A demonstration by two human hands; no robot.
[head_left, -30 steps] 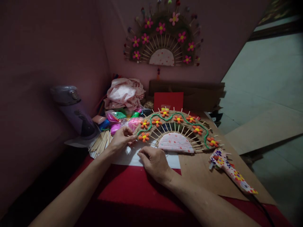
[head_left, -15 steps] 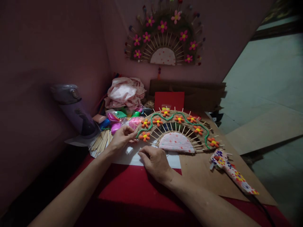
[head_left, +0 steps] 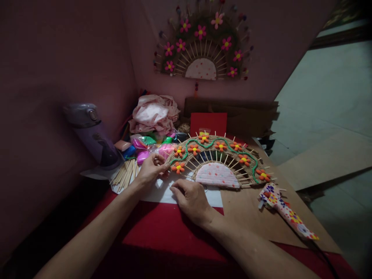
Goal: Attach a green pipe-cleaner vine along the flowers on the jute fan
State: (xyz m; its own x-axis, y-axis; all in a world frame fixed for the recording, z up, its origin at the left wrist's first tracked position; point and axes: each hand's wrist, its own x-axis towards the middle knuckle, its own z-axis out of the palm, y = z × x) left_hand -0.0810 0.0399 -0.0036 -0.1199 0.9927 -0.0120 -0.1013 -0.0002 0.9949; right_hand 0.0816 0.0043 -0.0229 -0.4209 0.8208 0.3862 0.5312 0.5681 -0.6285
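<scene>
A half-round fan-shaped decoration [head_left: 188, 155] of twine and thin sticks lies in front of me, with orange clay flowers and a wavy green strand [head_left: 222, 140] along its band. My left hand [head_left: 153, 169] is closed at its left end, thumb and fingers pinched where the green strand stops. Just below the decoration, my right hand [head_left: 192, 201] rests closed over the white paper [head_left: 214, 197], its fingers curled and thumb against the index finger. Whatever may be inside the right fingers is hidden.
Thin wooden sticks [head_left: 125, 174] and a purple bottle [head_left: 97, 139] stand left, near packets of coloured clay [head_left: 143, 140] and crumpled pink cloth [head_left: 154, 112]. A flower-patterned glue gun [head_left: 286, 211] with a cord lies right on cardboard [head_left: 247, 217]. A similar fan [head_left: 200, 69] hangs on the wall.
The whole view has shifted very slightly. My left fingers have moved a little at the strand's end; the right hand and the decoration hold their places.
</scene>
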